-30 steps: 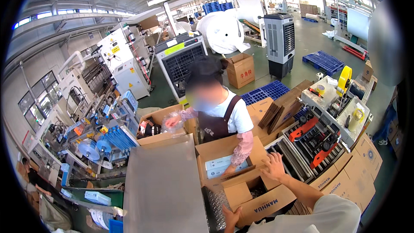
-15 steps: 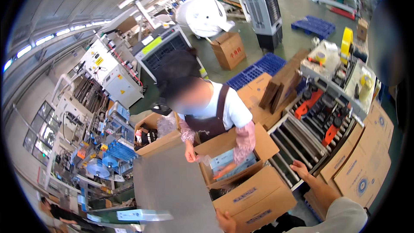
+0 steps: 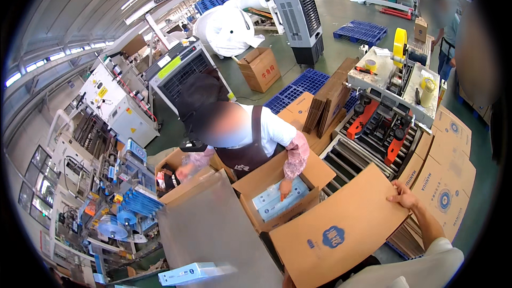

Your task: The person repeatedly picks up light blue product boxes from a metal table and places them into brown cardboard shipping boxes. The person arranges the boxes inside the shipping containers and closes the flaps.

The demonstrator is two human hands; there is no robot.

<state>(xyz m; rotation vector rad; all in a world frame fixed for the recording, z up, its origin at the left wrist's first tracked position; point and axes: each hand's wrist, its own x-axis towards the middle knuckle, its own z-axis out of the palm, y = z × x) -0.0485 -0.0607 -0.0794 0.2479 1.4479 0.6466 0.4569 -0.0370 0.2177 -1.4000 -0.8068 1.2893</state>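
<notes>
A large cardboard carton (image 3: 341, 224) with a blue emblem is tilted in front of me. My right hand (image 3: 404, 196) grips its right edge, the fingers bent over the board. Only a sliver of my left hand (image 3: 288, 280) shows at the carton's lower left edge; it appears to grip there, with most fingers hidden. Just beyond stands an open carton (image 3: 250, 210) holding light-blue boxes (image 3: 281, 198). A co-worker's hand (image 3: 286, 188) rests on those boxes; the co-worker's other hand (image 3: 185, 172) is over a second open carton (image 3: 173, 194).
A grey metal table (image 3: 213, 229) lies to the left, with a light-blue box (image 3: 188, 273) at its near end. Ahead right, a roller conveyor (image 3: 341, 162) leads to a taping machine (image 3: 392, 93). Flattened cartons (image 3: 445, 181) lean at right. Another person (image 3: 447, 48) stands far right.
My right hand has gone from open above the rollers to gripping the carton, which has turned and risen to the right. The co-worker's one hand has moved left to the other carton.
</notes>
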